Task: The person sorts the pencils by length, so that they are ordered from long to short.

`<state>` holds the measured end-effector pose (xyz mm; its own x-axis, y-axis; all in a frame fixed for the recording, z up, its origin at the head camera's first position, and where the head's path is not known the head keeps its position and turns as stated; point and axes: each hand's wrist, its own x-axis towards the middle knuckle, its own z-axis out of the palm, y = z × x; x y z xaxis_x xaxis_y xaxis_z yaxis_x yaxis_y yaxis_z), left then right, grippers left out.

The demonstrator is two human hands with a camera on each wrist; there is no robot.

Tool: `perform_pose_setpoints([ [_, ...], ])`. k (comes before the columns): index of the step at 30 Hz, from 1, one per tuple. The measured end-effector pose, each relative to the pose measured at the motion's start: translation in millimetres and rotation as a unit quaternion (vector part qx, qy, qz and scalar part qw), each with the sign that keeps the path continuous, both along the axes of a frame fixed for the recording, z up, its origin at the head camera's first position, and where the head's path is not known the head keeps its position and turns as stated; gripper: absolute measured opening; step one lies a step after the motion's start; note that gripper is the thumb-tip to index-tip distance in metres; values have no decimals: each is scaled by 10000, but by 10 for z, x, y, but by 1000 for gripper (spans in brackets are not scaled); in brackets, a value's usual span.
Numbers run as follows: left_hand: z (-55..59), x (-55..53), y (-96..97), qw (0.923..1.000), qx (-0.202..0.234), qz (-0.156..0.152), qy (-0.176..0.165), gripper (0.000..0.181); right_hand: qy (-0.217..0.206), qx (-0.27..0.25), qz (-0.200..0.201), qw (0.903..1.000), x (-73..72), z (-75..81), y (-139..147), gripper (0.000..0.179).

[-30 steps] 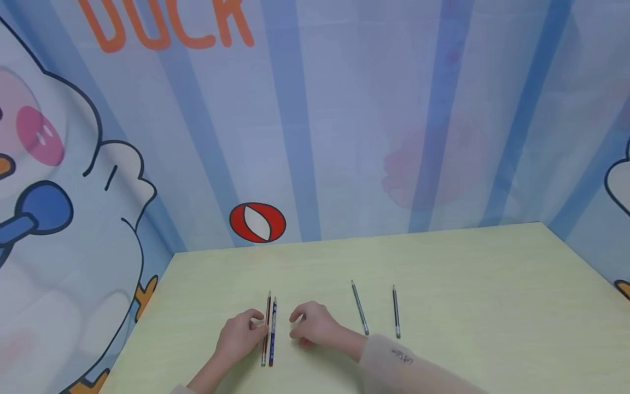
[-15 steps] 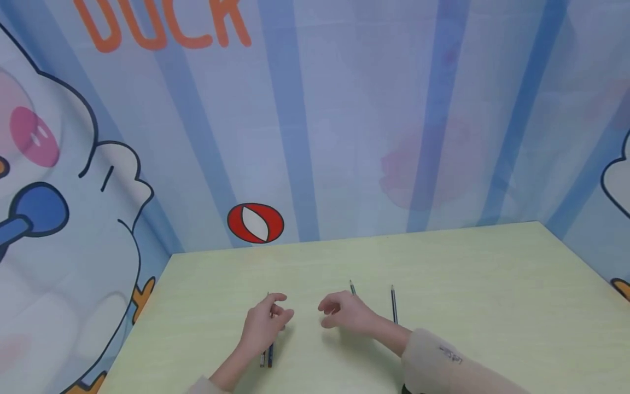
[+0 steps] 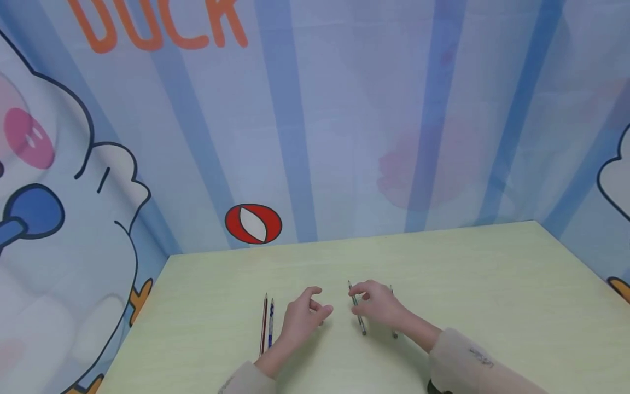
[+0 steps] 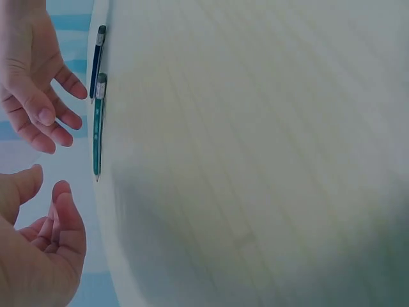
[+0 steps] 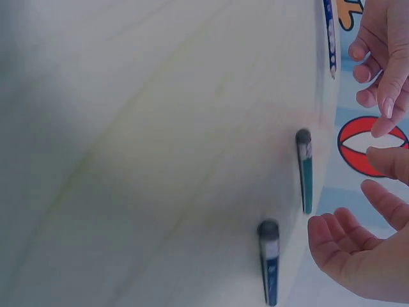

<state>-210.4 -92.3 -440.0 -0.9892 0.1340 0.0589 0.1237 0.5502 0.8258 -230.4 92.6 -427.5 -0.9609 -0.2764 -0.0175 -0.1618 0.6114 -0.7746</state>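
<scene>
On the pale green table (image 3: 467, 262) lie two pairs of pencils. A red pencil (image 3: 263, 331) and a blue pencil (image 3: 270, 326) lie side by side at the left. My left hand (image 3: 317, 307) hovers just right of them, fingers loosely curled, holding nothing. My right hand (image 3: 361, 300) is over a teal pencil (image 3: 358, 314), fingertips beside it. It hides most of a second dark pencil (image 3: 394, 331). In the right wrist view both teal pencils (image 5: 305, 173) (image 5: 269, 262) lie flat on the table, and the right hand (image 5: 374, 185) is spread beside them without gripping.
A cartoon-printed fabric backdrop (image 3: 315, 137) encloses the table on the back and both sides. The table's left edge (image 3: 143, 306) runs close to the red pencil. Bare tabletop stretches to the right and toward the back.
Both hands moved right. The left hand left the red and blue pencils, which now lie uncovered. The right hand reached the teal pencil and now covers the far right one.
</scene>
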Motion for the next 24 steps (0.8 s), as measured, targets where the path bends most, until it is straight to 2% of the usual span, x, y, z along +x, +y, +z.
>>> perform_pose_setpoints([
  [9, -31, -68, 320, 9997, -126, 31, -200, 39, 539, 631, -570, 9949, -62, -33, 276, 35],
  [14, -35, -87, 454, 9993, -356, 52, -122, 32, 612, 903, -773, 9910, -92, -66, 401, 41],
  [18, -45, -114, 550, 9973, -694, 238, -97, 30, 663, 1103, -882, 9878, -110, -101, 466, 44],
  [24, -91, -164, 659, 9916, -1177, 515, -126, 31, 468, 947, -984, 9895, -102, -136, 521, 44],
])
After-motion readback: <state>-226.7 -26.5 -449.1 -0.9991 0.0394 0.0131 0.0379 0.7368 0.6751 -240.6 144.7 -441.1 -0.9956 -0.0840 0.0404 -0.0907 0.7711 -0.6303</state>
